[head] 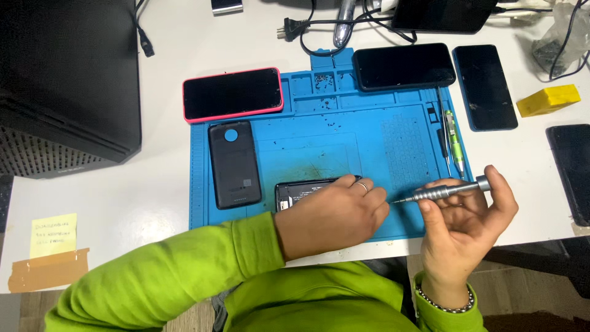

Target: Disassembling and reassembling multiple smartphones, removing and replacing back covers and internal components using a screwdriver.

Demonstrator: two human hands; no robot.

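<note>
My left hand (335, 215) lies palm down over an opened black phone (304, 190) on the blue work mat (332, 132), fingers together near the phone's right end. My right hand (467, 218) holds a grey metal screwdriver (445, 192) sideways, its tip pointing left toward my left fingertips. A black phone back cover (233, 164) lies face down on the mat left of the opened phone. Most of the opened phone is hidden under my left hand.
A red-cased phone (233, 93) and a black phone (404, 66) rest at the mat's top edge. Another dark phone (485, 86), a yellow block (549, 99) and a green pen tool (455, 138) lie right. A black box (67, 80) stands left; cables run along the back.
</note>
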